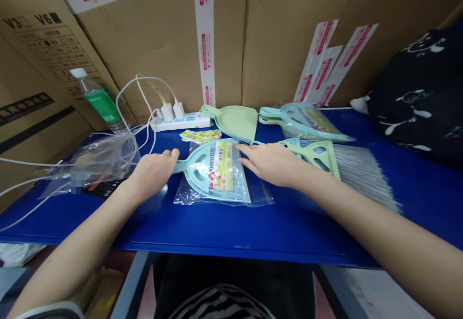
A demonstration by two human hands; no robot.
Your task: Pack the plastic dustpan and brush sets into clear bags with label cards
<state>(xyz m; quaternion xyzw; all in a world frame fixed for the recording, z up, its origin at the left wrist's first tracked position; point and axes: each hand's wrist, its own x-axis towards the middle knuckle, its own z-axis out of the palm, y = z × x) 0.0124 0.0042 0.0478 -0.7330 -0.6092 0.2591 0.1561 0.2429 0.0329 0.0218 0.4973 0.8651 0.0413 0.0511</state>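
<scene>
A light blue dustpan-and-brush set (pixel 213 172) lies in a clear plastic bag with a yellow label on the blue table (pixel 253 232). My left hand (pixel 154 172) is closed around the set's handle at its left end. My right hand (pixel 271 163) lies flat with fingers stretched out, touching the bag's right edge. Under my right wrist rests a green hand brush (pixel 336 164) with grey bristles.
A loose green dustpan (pixel 235 121) and another bagged set (pixel 307 122) lie behind. A white power strip (pixel 181 121) with chargers and cables, a green-labelled bottle (pixel 99 99), empty clear bags (pixel 97 162) and yellow labels (pixel 200 135) sit left. Cardboard boxes wall the back; a black bag (pixel 419 97) sits right.
</scene>
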